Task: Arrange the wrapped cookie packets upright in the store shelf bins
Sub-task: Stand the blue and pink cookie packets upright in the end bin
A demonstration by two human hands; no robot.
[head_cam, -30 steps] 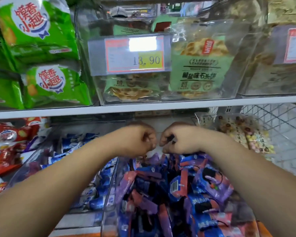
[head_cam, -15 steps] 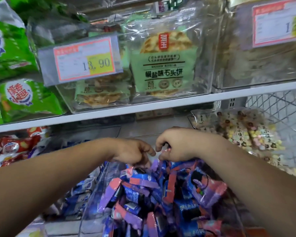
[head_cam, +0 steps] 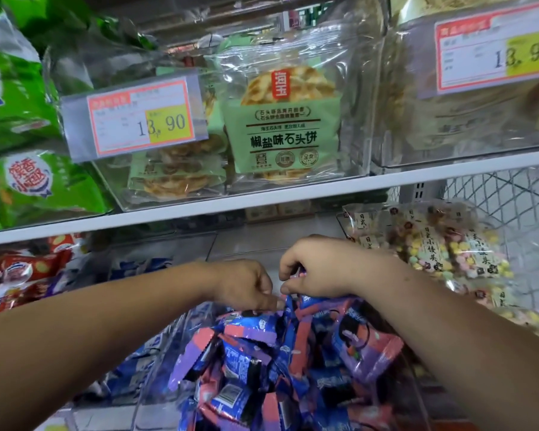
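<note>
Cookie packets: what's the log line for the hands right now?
left hand: on cookie packets, grip hidden | right hand: pinches one packet's top | packets: jumbled, not upright

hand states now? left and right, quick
Left hand: curled against the packets; grip cannot be told.
Right hand: closed, pinching a packet.

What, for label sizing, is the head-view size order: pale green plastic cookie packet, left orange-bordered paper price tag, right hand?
1. pale green cookie packet
2. orange-bordered price tag and right hand: alike; hand nearer.
</note>
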